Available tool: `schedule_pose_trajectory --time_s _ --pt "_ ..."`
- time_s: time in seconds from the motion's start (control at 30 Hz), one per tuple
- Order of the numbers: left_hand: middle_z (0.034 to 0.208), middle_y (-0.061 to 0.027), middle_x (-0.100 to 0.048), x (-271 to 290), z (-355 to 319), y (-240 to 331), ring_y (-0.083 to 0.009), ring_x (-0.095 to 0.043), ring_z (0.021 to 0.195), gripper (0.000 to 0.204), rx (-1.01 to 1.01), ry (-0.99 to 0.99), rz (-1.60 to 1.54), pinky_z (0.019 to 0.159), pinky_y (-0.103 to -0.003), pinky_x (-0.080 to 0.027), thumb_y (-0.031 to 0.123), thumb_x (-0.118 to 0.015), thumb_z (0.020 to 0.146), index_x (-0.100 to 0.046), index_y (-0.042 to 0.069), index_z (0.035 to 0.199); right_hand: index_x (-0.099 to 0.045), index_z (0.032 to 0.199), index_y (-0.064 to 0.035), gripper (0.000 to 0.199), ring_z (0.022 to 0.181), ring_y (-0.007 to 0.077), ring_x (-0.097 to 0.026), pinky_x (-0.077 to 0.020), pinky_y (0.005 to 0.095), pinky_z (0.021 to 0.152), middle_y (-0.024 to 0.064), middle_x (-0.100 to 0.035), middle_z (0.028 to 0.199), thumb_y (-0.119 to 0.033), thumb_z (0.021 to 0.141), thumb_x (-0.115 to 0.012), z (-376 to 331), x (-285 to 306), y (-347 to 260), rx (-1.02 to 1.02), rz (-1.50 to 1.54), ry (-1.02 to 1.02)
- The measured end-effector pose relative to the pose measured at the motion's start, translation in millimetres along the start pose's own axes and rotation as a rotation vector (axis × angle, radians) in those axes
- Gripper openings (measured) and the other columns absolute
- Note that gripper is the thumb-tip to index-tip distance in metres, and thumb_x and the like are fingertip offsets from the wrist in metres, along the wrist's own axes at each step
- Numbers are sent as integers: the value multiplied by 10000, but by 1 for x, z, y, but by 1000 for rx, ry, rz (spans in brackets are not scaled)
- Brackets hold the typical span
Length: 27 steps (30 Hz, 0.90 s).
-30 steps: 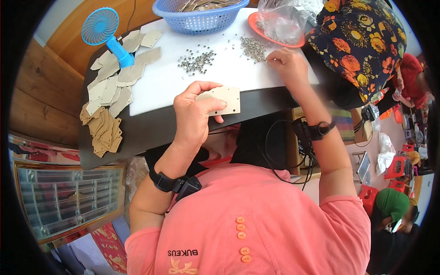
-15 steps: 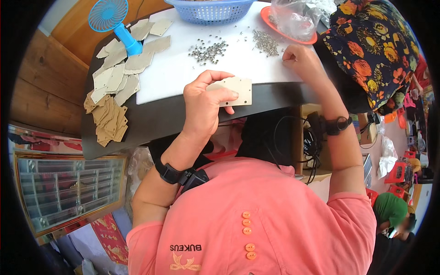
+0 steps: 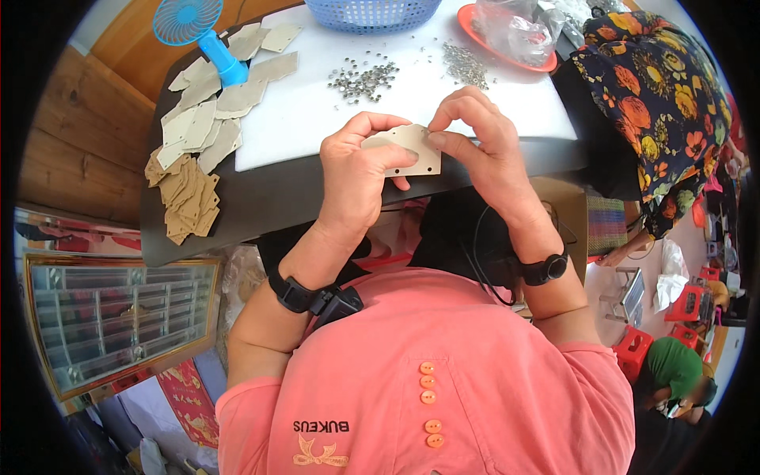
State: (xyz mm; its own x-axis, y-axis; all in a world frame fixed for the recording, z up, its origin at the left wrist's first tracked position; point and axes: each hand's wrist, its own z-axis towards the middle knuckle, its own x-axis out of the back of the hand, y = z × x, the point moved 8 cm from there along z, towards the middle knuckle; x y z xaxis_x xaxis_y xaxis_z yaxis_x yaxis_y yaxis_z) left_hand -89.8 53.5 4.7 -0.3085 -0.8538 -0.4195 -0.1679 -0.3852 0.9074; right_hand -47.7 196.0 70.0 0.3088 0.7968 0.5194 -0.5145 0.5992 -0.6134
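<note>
My left hand point(image 3: 354, 168) grips a cream-coloured flat piece point(image 3: 418, 152) with small punched holes, thumb on top and fingers behind. It is held over the table's front edge. My right hand point(image 3: 484, 142) is closed in a pinch at the piece's upper right corner. Whatever sits between those fingertips is too small to make out. Beyond the hands, a pile of small round metal bits point(image 3: 362, 81) lies on the white board point(image 3: 293, 127). A second heap of finer metal bits point(image 3: 465, 65) lies to its right.
Loose cream pieces point(image 3: 202, 127) and a stack of tan pieces point(image 3: 187, 196) lie at the left. A blue fan point(image 3: 226, 63) stands there. At the back are a blue basket point(image 3: 372, 14) and an orange-red tray point(image 3: 507, 51) with plastic bags. A person in a floral garment point(image 3: 649, 95) is at the right.
My right hand has come from beside the finer metal heap, leftward and nearer, to the corner of the cream piece. My left hand keeps its hold, barely moved.
</note>
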Motion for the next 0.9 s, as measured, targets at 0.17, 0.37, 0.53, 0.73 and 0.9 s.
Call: schedule_pose_trajectory --time_s 0.17,0.37,0.53,0.73,0.9 --pt "894 -123 -686 2 -2 1 -161 -649 698 300 -3 -10 2 510 -264 -511 -116 -675 728 -645 -40 1017 -621 850 -44 145 846 247 -567 -444 348 766 57 -577 887 -18 740 -712 -1 -8 6 -54 89 12" --pt "887 -112 -688 10 -5 2 -155 -650 702 270 -50 25 21 516 -258 -513 -117 -674 726 -668 -18 977 -637 840 -44 125 858 156 -552 -427 292 769 18 -569 857 -5 752 -717 -4 -18 19 -210 259 -6" --pt "859 -100 -691 0 -5 -5 -144 -646 684 237 -32 -64 15 525 -247 -515 -96 -681 722 -673 -10 943 -654 888 -37 106 780 62 -561 -430 210 724 -31 -610 831 18 808 -695 -13 -17 25 -530 581 -51" --pt "875 -95 -693 -3 -7 -4 -134 -649 696 219 -80 -123 44 527 -238 -515 -89 -685 745 -671 -8 948 -670 925 -3 103 734 65 -557 -424 211 681 4 -651 812 2 824 -690 -18 -18 35 -587 656 -147" --pt "926 -98 -697 1 -9 -1 -131 -656 742 242 -108 -106 68 553 -232 -522 -63 -691 776 -669 -10 1010 -691 900 0 99 727 72 -574 -438 215 680 23 -669 801 5 806 -720 -17 -21 35 -590 620 -68"
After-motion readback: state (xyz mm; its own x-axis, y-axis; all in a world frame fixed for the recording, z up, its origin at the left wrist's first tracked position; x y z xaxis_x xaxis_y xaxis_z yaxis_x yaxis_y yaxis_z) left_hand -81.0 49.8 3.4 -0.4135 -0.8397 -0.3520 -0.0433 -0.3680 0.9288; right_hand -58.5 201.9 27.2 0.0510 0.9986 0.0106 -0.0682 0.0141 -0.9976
